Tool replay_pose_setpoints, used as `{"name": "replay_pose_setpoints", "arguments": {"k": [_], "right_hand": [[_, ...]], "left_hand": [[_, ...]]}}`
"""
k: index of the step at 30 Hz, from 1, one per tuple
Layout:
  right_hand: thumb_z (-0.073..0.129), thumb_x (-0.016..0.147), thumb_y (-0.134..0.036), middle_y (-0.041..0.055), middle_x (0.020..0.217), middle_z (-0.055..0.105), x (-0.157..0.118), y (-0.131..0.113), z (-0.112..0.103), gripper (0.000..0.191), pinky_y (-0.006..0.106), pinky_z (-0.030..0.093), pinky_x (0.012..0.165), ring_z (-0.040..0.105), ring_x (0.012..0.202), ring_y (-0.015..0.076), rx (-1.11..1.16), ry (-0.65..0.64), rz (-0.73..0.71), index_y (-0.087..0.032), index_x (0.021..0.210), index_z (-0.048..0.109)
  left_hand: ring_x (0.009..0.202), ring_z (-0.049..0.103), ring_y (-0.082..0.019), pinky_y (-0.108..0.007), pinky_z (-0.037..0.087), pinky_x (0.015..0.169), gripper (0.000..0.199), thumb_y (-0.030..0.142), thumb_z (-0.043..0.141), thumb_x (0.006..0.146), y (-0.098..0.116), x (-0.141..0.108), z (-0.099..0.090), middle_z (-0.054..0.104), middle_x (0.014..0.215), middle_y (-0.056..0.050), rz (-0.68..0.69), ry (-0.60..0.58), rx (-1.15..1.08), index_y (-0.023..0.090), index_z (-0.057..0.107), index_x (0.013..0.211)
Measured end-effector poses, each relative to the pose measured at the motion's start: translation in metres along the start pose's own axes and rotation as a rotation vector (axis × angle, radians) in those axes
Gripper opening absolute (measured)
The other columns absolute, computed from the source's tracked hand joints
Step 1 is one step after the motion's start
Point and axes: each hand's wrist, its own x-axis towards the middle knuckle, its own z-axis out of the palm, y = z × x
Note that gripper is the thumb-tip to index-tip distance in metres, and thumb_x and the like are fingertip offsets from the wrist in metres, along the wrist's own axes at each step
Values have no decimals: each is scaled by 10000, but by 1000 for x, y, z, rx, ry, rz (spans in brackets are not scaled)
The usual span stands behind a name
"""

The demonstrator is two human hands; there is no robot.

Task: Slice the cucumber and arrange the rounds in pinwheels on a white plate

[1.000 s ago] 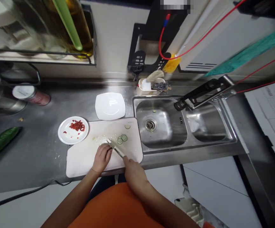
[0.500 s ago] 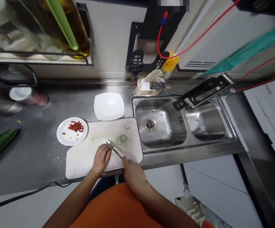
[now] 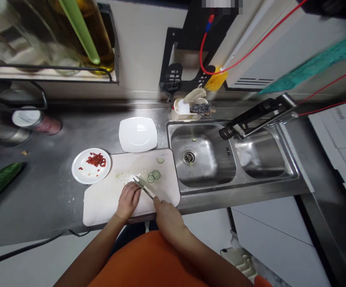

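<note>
On the white cutting board [image 3: 107, 203], my right hand [image 3: 168, 217] is wrapped round the handle of a knife [image 3: 143, 187], whose blade points up and to the left. Close against the blade, my left hand [image 3: 129, 199] has its fingers curled down on the board; what lies under them is hidden. Several thin cucumber slices [image 3: 156, 174] rest to the right of the blade, and a single slice [image 3: 160, 160] is near the board's upper right corner. Wet pale bits are scattered above my left hand.
A round plate [image 3: 81, 175] with red pieces touches the board's left side. Behind the board is a square white plate [image 3: 138, 134]. The sink [image 3: 204, 155] with its black faucet [image 3: 247, 117] is at the right. A whole cucumber [image 3: 2, 181] lies far left.
The whole view has shifted very slightly. My hands and the knife stay in nearly the same place on the board.
</note>
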Motion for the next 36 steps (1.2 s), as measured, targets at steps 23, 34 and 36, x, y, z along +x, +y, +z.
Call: {"name": "replay_pose_setpoints", "arguments": {"k": [23,34,36], "right_hand": [[297,886,-34,118,998,638,37,-10,11,422,259,457,735,616,925,202,-6,45,-54,-144,1265,444],[317,839,-31,108,959,640,43,6,24,420,263,421,713,608,920,214,80,59,-47,-161,1210,468],[322,842,-34,100,939,644,41,11,23,397,258,412,703,613,902,207,90,65,-24,-170,1181,477]], "left_hand": [[980,580,-181,-395,475,926,154,158,511,858,1,1,-1,636,967,-72,-39,-30,-56,179,595,985],[986,570,-186,-397,483,907,187,168,519,853,1,1,-1,619,987,-86,-17,-23,-37,178,581,1029],[995,563,-190,-399,482,906,201,167,530,846,0,0,0,613,995,-91,-17,-20,-37,176,577,1042]]}}
